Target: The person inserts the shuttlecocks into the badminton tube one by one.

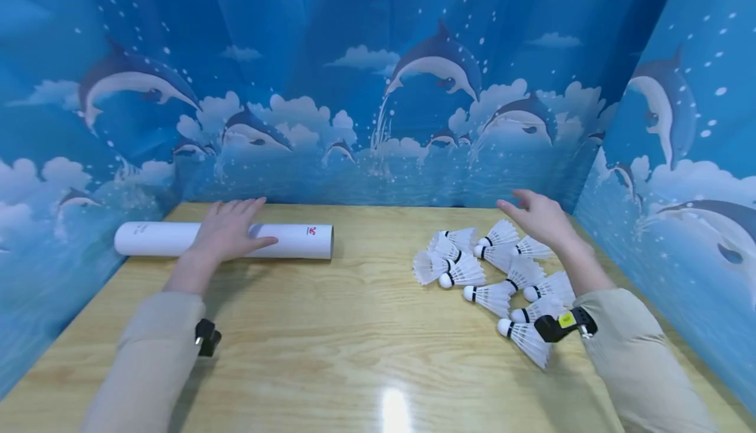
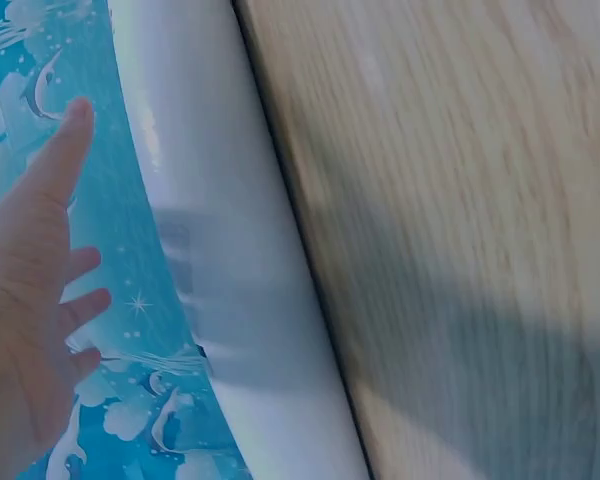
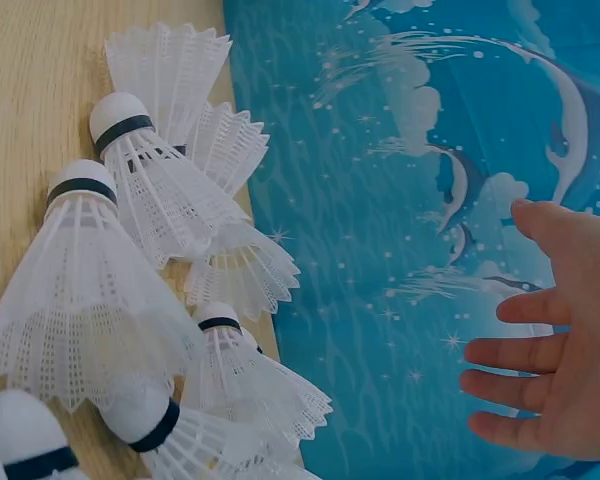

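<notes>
A long white shuttlecock tube (image 1: 295, 241) with a small red mark near one end lies sideways at the table's back left. Over its middle my left hand (image 1: 227, 233) hovers with fingers spread; in the left wrist view that hand (image 2: 30, 290) shows apart from the tube (image 2: 220, 200). Several white shuttlecocks (image 1: 490, 298) with dark bands lie in a loose pile at the right. My right hand (image 1: 540, 220) is raised above the pile's back right edge, fingers extended, holding nothing. The right wrist view shows the shuttlecocks (image 3: 90, 290) beside that hand (image 3: 550, 340).
The wooden table (image 1: 331, 341) spans the view between both arms. Blue curtains (image 1: 331, 92) printed with dolphins stand along its back and sides. Each wrist carries a small dark camera strapped over a beige sleeve (image 1: 144, 348).
</notes>
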Available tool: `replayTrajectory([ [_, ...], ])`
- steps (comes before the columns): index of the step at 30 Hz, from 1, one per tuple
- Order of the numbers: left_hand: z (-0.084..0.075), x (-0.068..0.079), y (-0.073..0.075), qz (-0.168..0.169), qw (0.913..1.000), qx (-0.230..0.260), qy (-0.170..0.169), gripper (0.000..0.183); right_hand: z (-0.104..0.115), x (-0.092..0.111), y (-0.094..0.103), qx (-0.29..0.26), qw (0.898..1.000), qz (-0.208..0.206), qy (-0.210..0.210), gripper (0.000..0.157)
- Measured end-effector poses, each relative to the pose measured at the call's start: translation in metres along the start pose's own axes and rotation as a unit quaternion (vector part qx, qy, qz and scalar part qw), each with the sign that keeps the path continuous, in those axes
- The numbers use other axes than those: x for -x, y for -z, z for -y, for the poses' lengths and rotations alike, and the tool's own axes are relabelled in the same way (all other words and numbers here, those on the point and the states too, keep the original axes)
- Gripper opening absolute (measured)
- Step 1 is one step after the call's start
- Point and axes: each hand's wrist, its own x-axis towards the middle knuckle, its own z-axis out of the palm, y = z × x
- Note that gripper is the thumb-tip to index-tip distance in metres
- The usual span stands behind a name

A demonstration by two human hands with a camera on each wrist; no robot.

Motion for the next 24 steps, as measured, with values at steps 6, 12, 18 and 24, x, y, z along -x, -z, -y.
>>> replayTrajectory([
  [6,-0.003,-0.001,-0.003,-0.021,0.9994,0.004,-0.029,0.089,-0.018,0.023,0.01,-0.018,1.0,-0.017,-0.004,0.08],
  [12,-0.012,-0.003,-0.008,-0.012,0.9986,0.025,-0.045,0.083,-0.036,0.046,0.01,-0.021,1.0,-0.017,0.005,0.073],
  [18,-0.018,-0.006,-0.016,0.006,0.997,0.059,-0.05,0.082,-0.048,0.068,0.004,-0.034,0.999,0.005,0.02,0.065],
  [24,-0.019,-0.007,-0.022,0.016,0.9955,0.077,-0.054,0.087,-0.052,0.087,-0.004,-0.075,0.997,0.008,0.025,0.055],
])
